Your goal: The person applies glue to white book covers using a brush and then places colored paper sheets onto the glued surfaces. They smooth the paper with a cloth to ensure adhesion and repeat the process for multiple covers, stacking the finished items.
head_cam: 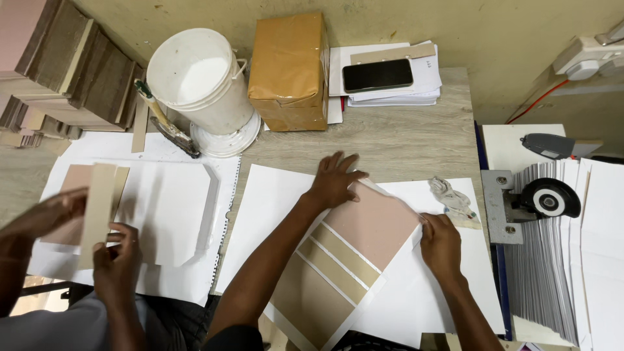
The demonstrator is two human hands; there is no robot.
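Board (354, 250) lies tilted on white sheets (273, 201) at the table's (403, 140) near edge; pink panel at its upper end, two narrow tan strips across the middle, a larger tan panel at the lower end — white paper showing as thin gaps between them and as a border; surfaces flat, matte, no visible creases. Left hand (335, 181) flat on the board's top corner, fingers spread wide, pressing, gripping nothing; right hand (441, 242) at the board's right edge, fingers curled over the white border there — pinching it or just pressing, cannot tell. Crumpled rag (453, 197) just beyond the right hand; stack of white sheets with a black-wheeled clamp (549, 198) well to the right. Behind: brown parcel (289, 71), phone (377, 75) on a paper pile, white bucket (198, 78) on its lid, brush (166, 123) beside it. Far left — a co-worker's two hands (114, 257) hold a narrow tan strip (97, 214) upright over another pink panel and white sheet; stacked boards (71, 62) in the corner behind.
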